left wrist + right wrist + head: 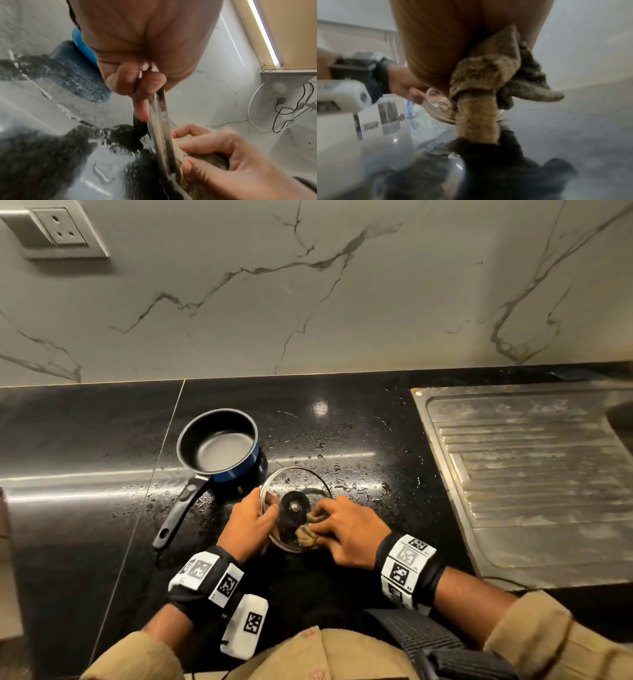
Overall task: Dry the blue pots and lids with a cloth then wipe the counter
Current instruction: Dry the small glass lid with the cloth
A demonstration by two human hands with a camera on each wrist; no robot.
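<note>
Two hands on glass lid [297, 508], tilted above desk [359, 440] just beside blue pot [219, 445]. Left hand [248, 523] fingers pinch lid rim; right hand [349, 534] fingers curled, pressing cloth [308, 534] on glass.

Glass lid [297, 501] with black knob standing tilted on edge, brown cloth [308, 534] pressing against it, blue pot [219, 445] sitting upright behind.

left hand [137, 75] pinching glass lid [160, 135] rim, right hand [214, 155] pressing cloth [205, 189] against it
</note>
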